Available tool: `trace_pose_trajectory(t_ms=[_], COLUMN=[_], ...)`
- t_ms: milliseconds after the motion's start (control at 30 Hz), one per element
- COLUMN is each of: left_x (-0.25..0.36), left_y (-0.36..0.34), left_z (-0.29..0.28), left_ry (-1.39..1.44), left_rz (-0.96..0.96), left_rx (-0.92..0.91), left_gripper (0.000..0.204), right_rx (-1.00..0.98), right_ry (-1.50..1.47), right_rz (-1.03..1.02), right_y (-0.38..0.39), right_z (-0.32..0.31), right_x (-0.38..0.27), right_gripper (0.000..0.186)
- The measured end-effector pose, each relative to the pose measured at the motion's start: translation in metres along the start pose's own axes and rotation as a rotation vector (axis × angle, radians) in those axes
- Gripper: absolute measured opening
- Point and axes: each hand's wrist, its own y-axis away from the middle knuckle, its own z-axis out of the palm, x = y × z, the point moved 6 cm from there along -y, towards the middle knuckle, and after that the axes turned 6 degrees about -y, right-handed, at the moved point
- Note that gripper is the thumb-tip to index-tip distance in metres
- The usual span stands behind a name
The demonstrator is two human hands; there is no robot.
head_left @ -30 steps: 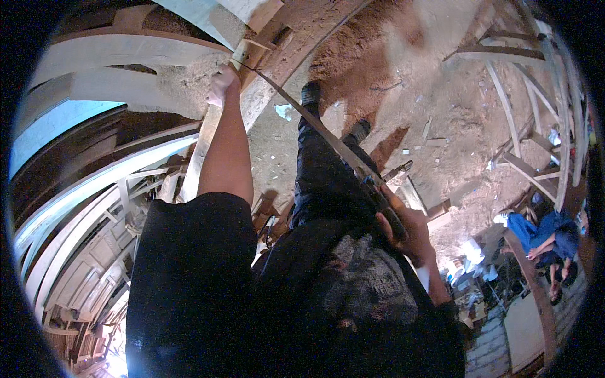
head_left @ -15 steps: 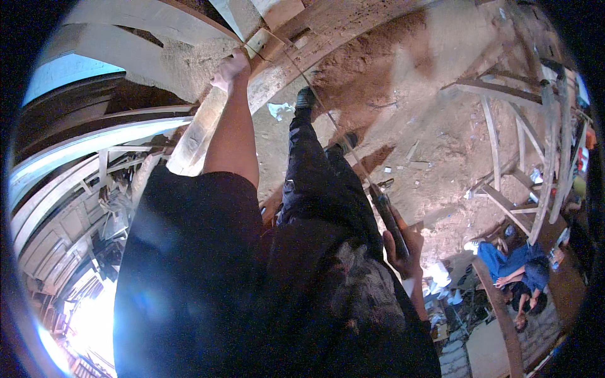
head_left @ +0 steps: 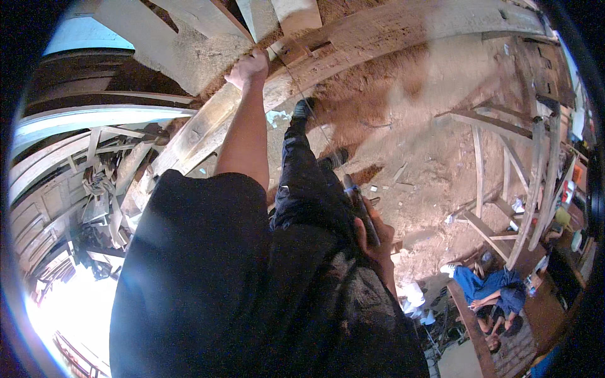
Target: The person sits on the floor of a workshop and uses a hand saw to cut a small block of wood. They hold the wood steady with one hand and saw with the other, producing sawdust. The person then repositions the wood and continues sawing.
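My left hand point(head_left: 249, 70) is closed on the edge of a wooden beam point(head_left: 200, 129), beside a short pale wood piece near the top of the view. My right hand point(head_left: 375, 242) grips the dark handle of a long saw point(head_left: 350, 189) low beside my leg. Its thin blade runs diagonally up toward the timber at my left hand, nearly edge-on and faint; whether it touches the wood is hard to tell. My legs and dark shoes point(head_left: 301, 108) show under the blade.
Loose boards point(head_left: 208, 25) lie across the top left, with stacked timber and panels point(head_left: 44, 208) lower left. Wooden frames point(head_left: 479, 164) stand at the right on the dirt floor point(head_left: 422, 183), which has scattered scraps. Two people point(head_left: 485, 290) sit at lower right beside clutter.
My right hand and the saw have moved up and slightly left, toward the timber. My left hand stays on the beam, shifted a little right in view as the whole scene has shifted.
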Motion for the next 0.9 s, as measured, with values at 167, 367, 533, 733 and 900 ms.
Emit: trace_pose_trajectory(t_ms=[167, 367, 533, 733, 900], left_x=[0.006, 0.001, 0.002, 0.002, 0.000], left_y=[-0.002, 0.004, 0.007, 0.003, 0.000], left_z=[-0.003, -0.004, -0.011, -0.007, 0.000], left_ry=[-0.007, -0.003, -0.003, -0.003, -0.054], left_rz=[0.007, 0.019, -0.001, 0.004, 0.023], left_rx=[0.002, -0.022, -0.004, -0.004, 0.026], left_gripper=[0.063, 0.063, 0.062, 0.061, 0.060], right_rx=[0.024, -0.092, -0.050, -0.164, -0.153], right_ry=[-0.076, -0.027, -0.040, 0.004, -0.079], right_rz=[-0.003, 0.085, -0.006, 0.116, 0.095], right_y=[0.005, -0.016, -0.008, -0.034, -0.027], right_z=[0.003, 0.008, -0.015, -0.006, -0.009], right_x=[-0.002, -0.002, -0.019, -0.017, -0.037], right_gripper=[0.044, 0.044, 0.045, 0.048, 0.044])
